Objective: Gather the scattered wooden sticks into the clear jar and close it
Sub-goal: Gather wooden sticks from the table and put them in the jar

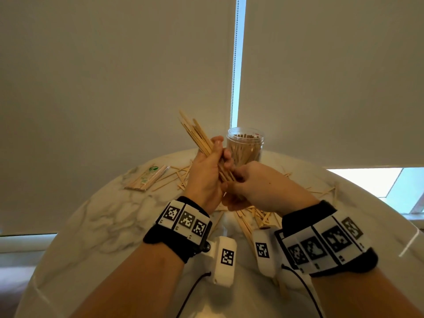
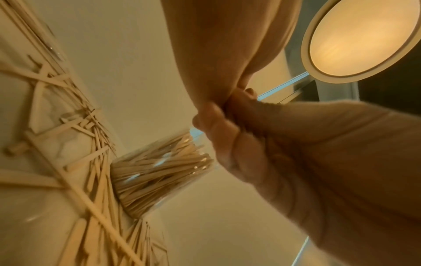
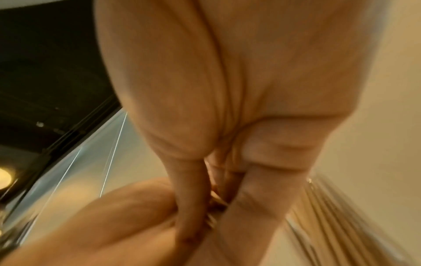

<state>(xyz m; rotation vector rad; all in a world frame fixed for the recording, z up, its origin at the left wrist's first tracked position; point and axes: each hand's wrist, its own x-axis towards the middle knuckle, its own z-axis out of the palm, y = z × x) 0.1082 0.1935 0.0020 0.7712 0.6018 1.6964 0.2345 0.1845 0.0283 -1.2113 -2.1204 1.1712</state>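
My left hand [image 1: 211,166] grips a bundle of wooden sticks [image 1: 197,136] that points up and to the left above the table. At the bundle's lower end, my right hand [image 1: 247,182] pinches the sticks with curled fingers. Just behind both hands stands the clear jar [image 1: 245,145], lidless and packed with upright sticks; it also shows in the left wrist view as the clear jar [image 2: 159,172]. Many loose sticks [image 1: 254,214] lie scattered on the marble table [image 1: 110,216] beneath and around my hands. No lid is in view. The right wrist view is blurred, showing my fingers [image 3: 189,189] round stick ends.
A sealed plastic packet of sticks [image 1: 146,177] lies at the table's back left. More loose sticks [image 1: 174,177] spread beside it and at the right edge. Drawn roller blinds [image 1: 114,76] hang close behind the round table, with a bead chain [image 1: 234,65] between them.
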